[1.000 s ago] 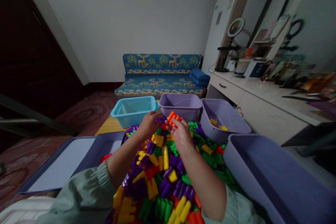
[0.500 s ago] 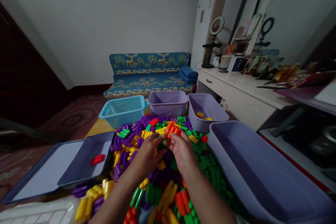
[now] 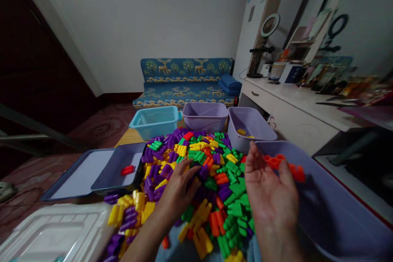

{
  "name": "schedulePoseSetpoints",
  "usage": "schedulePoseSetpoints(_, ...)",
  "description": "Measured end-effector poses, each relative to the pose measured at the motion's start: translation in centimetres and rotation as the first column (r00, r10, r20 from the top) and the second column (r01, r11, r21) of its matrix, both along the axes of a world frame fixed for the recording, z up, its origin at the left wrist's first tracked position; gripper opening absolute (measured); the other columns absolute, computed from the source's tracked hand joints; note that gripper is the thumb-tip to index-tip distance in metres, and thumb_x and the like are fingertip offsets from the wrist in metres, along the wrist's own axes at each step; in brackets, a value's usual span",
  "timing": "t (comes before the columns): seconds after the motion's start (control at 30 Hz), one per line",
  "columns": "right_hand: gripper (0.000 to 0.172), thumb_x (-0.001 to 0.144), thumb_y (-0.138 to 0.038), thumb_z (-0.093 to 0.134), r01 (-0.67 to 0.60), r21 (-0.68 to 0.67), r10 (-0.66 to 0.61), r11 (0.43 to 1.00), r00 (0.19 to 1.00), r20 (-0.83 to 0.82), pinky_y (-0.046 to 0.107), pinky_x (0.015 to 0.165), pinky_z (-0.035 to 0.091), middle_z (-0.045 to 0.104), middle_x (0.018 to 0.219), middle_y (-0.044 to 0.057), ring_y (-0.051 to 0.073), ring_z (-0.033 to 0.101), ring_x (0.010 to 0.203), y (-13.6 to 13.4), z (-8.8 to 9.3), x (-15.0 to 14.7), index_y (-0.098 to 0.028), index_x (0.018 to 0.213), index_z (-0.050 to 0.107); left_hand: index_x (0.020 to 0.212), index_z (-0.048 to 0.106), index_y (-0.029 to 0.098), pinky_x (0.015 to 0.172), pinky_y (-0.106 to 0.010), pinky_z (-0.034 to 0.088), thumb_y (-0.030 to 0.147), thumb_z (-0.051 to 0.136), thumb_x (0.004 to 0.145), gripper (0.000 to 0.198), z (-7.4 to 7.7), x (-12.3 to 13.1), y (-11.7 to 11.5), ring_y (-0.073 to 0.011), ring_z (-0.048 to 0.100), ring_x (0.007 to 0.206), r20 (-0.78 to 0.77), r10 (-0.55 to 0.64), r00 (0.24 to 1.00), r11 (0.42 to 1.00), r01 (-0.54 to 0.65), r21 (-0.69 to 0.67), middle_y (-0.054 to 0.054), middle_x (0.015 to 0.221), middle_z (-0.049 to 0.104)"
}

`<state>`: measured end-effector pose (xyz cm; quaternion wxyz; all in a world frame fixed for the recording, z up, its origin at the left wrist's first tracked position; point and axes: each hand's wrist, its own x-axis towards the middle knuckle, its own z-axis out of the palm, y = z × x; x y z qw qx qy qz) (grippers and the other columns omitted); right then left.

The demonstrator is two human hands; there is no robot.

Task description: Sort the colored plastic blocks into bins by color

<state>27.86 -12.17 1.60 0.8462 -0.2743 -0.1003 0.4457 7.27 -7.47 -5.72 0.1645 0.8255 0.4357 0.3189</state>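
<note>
Orange plastic pieces show just past the right hand, above the long purple bin; whether they touch the fingers cannot be told. That hand is turned palm up, its fingers and thumb spread apart. The bin's floor stretches away to the hand's right, its near corner hidden behind the wrist.

Nearest, a white ribbed lid lies to the left of the left forearm, with yellow and purple pieces between the two. The left hand reaches down into a heap of mixed pieces, its fingers bent and somewhat apart; whether they grip one cannot be seen. Green pieces crowd the side between the hands.

Out to the left hand's left, a blue-gray tray holds a red piece and overlaps a shallow, pale-bottomed tray. Beyond them a bare strip of the wooden bench borders a light-blue bin.

Past the heap, straight ahead of the left hand, stands a purple bin. Beside it, beyond the right hand's fingertips, another purple container holds a few yellow pieces. Farther off, a patterned blue sofa lines the wall.
</note>
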Motion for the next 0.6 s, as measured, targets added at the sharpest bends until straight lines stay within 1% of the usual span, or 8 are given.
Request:
schedulePoseSetpoints(0.07, 0.023, 0.086, -0.044, 0.056, -0.080, -0.042, 0.081, 0.996, 0.997, 0.015, 0.030, 0.079, 0.058, 0.069, 0.104, 0.006, 0.014, 0.067, 0.093, 0.0, -0.8, -0.5, -0.023, 0.088, 0.065, 0.118, 0.063, 0.028, 0.101, -0.048, 0.048, 0.024, 0.056, 0.088, 0.032, -0.2, -0.4, -0.8, -0.0270, 0.053, 0.123, 0.033, 0.011, 0.999, 1.000, -0.011, 0.010, -0.010, 0.132, 0.055)
schedulePoseSetpoints(0.13, 0.026, 0.086, -0.046, 0.056, -0.118, -0.069, 0.120, 0.991, 0.993, 0.022, 0.028, 0.072, 0.057, 0.068, 0.105, 0.005, 0.012, 0.066, 0.082, 0.1, -1.4, -1.1, -0.023, 0.092, 0.065, 0.115, 0.064, 0.028, 0.101, -0.046, 0.049, 0.024, 0.055, 0.088, 0.029, -0.7, -1.1, -1.5, -0.0264, 0.054, 0.122, 0.064, 0.039, 0.997, 0.999, -0.041, 0.031, -0.010, 0.130, 0.056)
schedulePoseSetpoints(0.2, 0.029, 0.085, -0.048, 0.056, -0.111, -0.087, 0.115, 0.990, 0.992, 0.044, 0.026, 0.065, 0.054, 0.067, 0.101, 0.003, 0.011, 0.063, 0.074, 0.2, -1.8, -1.4, -0.023, 0.097, 0.065, 0.116, 0.064, 0.028, 0.100, -0.045, 0.050, 0.023, 0.055, 0.088, 0.030, -1.5, -1.9, -2.2, -0.0262, 0.055, 0.121, 0.082, 0.068, 0.994, 0.996, -0.073, 0.054, -0.010, 0.130, 0.056)
schedulePoseSetpoints(0.27, 0.029, 0.083, -0.047, 0.057, -0.075, -0.109, 0.083, 0.991, 0.994, 0.070, 0.025, 0.059, 0.051, 0.067, 0.096, 0.001, 0.010, 0.061, 0.069, 0.2, -1.9, -1.4, -0.023, 0.098, 0.065, 0.119, 0.062, 0.029, 0.099, -0.044, 0.050, 0.022, 0.054, 0.088, 0.033, -2.3, -2.7, -2.7, -0.0258, 0.054, 0.122, 0.083, 0.091, 0.992, 0.993, -0.097, 0.067, -0.010, 0.132, 0.055)
schedulePoseSetpoints(0.37, 0.027, 0.081, -0.044, 0.060, -0.028, -0.138, 0.042, 0.990, 0.995, 0.095, 0.022, 0.056, 0.049, 0.065, 0.088, -0.001, 0.009, 0.058, 0.066, 0.0, -2.0, -1.3, -0.022, 0.095, 0.067, 0.125, 0.058, 0.029, 0.100, -0.043, 0.050, 0.020, 0.054, 0.088, 0.038, -3.3, -3.6, -3.2, -0.0253, 0.053, 0.124, 0.076, 0.113, 0.991, 0.990, -0.119, 0.074, -0.010, 0.134, 0.053)
schedulePoseSetpoints(0.43, 0.025, 0.078, -0.042, 0.063, -0.030, -0.157, 0.048, 0.987, 0.993, 0.111, 0.021, 0.056, 0.048, 0.065, 0.086, -0.001, 0.009, 0.058, 0.065, 0.0, -2.2, -1.4, -0.021, 0.090, 0.067, 0.125, 0.057, 0.028, 0.100, -0.043, 0.049, 0.019, 0.053, 0.088, 0.038, -3.7, -3.8, -3.4, -0.0254, 0.051, 0.126, 0.071, 0.110, 0.991, 0.989, -0.116, 0.088, -0.011, 0.134, 0.053)
schedulePoseSetpoints(0.53, 0.023, 0.074, -0.041, 0.069, -0.075, -0.208, 0.106, 0.975, 0.984, 0.143, 0.019, 0.056, 0.048, 0.065, 0.081, -0.001, 0.009, 0.058, 0.064, -0.1, -2.6, -1.9, -0.020, 0.083, 0.068, 0.123, 0.058, 0.027, 0.101, -0.044, 0.048, 0.019, 0.052, 0.088, 0.036, -3.9, -3.8, -3.5, -0.0255, 0.051, 0.126, 0.052, 0.089, 0.995, 0.990, -0.094, 0.104, -0.011, 0.132, 0.054)
schedulePoseSetpoints(0.6, 0.023, 0.072, -0.040, 0.072, -0.112, -0.236, 0.161, 0.965, 0.966, 0.202, 0.019, 0.054, 0.047, 0.065, 0.079, -0.001, 0.010, 0.058, 0.064, -0.2, -3.0, -2.2, -0.020, 0.081, 0.068, 0.121, 0.059, 0.025, 0.101, -0.044, 0.048, 0.019, 0.051, 0.089, 0.034, -4.0, -3.6, -3.4, -0.0257, 0.051, 0.125, 0.037, 0.084, 0.996, 0.990, -0.087, 0.111, -0.012, 0.131, 0.056)
